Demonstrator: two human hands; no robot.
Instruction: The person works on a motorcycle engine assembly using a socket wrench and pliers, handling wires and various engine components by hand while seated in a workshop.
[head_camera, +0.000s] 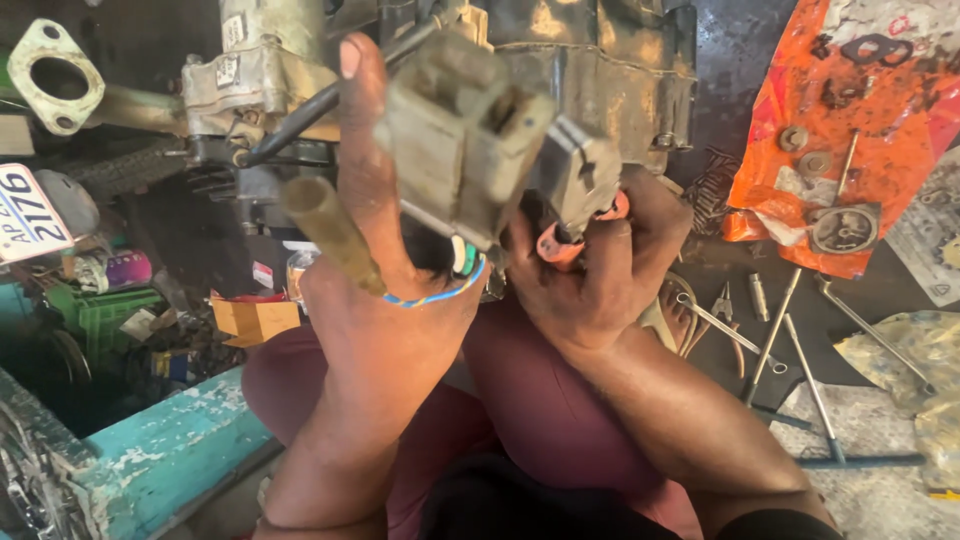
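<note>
The grimy engine block (590, 70) fills the top of the view. Just below it, the left hand (385, 300) is closed around a dirty beige connector block (460, 130) with trailing wires; beside that, the right hand (590, 270) grips an orange-handled tool (560, 248).

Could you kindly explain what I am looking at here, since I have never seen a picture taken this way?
There is one picture, from a camera worn on a person's head, looking down at their own two bare hands. The left hand holds up a dirty beige plastic connector block with coloured wires. The right hand grips an orange-handled tool pressed against the block. Behind them sits a grimy engine. On the floor to the right lie long metal wrenches and an orange sheet carrying small washers.
</note>
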